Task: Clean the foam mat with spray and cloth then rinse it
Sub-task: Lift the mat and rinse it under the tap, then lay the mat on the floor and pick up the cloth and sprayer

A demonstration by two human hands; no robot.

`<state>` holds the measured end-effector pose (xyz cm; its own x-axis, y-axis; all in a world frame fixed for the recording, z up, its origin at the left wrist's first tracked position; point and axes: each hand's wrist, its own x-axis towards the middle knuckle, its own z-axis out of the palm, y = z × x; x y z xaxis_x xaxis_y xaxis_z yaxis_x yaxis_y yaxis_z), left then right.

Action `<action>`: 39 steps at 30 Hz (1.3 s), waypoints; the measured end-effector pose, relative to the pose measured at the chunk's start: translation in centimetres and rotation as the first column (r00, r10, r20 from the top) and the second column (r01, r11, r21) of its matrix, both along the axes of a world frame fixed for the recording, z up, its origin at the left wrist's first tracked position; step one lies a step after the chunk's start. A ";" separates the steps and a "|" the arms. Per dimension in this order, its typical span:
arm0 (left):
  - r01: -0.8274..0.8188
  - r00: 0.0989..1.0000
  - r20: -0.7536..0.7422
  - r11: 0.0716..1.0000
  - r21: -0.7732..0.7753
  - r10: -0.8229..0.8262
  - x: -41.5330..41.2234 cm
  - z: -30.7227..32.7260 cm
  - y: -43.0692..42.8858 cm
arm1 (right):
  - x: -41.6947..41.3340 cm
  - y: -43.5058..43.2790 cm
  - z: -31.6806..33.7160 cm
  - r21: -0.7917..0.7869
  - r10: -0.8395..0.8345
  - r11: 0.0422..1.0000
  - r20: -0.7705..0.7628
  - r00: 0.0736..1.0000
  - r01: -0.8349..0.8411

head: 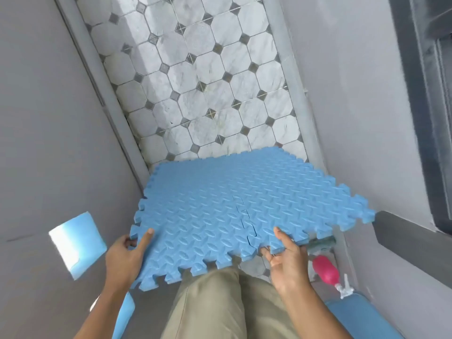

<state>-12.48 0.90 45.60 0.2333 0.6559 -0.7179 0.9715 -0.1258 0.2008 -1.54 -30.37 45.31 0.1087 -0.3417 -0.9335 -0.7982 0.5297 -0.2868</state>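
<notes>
Both hands clamped on foam mat [220,204] near edge: left [127,253], right [286,260].

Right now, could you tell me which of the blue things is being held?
The big textured foam mat with puzzle-cut edges: the left hand and right hand grip its near edge. The small smooth blue piece at left is untouched.

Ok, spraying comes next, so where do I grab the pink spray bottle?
Probably round the pink body of the spray bottle, just behind its white trigger head, reaching down from above with the right hand once it frees the foam mat. It lies tipped over with the head nearest you.
</notes>
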 end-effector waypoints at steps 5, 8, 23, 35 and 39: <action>-0.022 0.997 0.071 1.000 -0.013 0.023 2.5 -3.0 0.1 | 2.6 -0.3 -1.1 0.068 0.025 0.997 0.069 0.997 -0.030; -0.059 0.992 0.107 0.998 0.000 0.059 4.2 -5.2 0.6 | 6.1 0.8 -3.6 0.093 0.069 0.993 0.097 0.993 -0.078; -0.045 0.996 0.079 0.998 -0.051 0.049 13.3 -21.5 6.4 | 16.7 7.0 -21.7 0.179 0.274 0.942 0.081 0.958 -0.284; 0.217 0.956 -0.157 0.957 -0.192 -0.248 15.9 -21.7 2.2 | 9.7 3.7 -22.5 0.310 0.477 0.845 -0.072 0.876 -0.435; 0.421 0.886 -0.073 0.861 -0.287 -0.458 16.3 -18.7 -5.5 | 5.7 -1.1 -19.3 0.283 0.363 0.895 -0.018 0.931 -0.344</action>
<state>3.85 -4.60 26.90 0.3436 0.2971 -0.8909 0.8470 -0.5079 0.1573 4.14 -31.44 26.03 0.1073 -0.0263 -0.9939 -0.9598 0.2579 -0.1105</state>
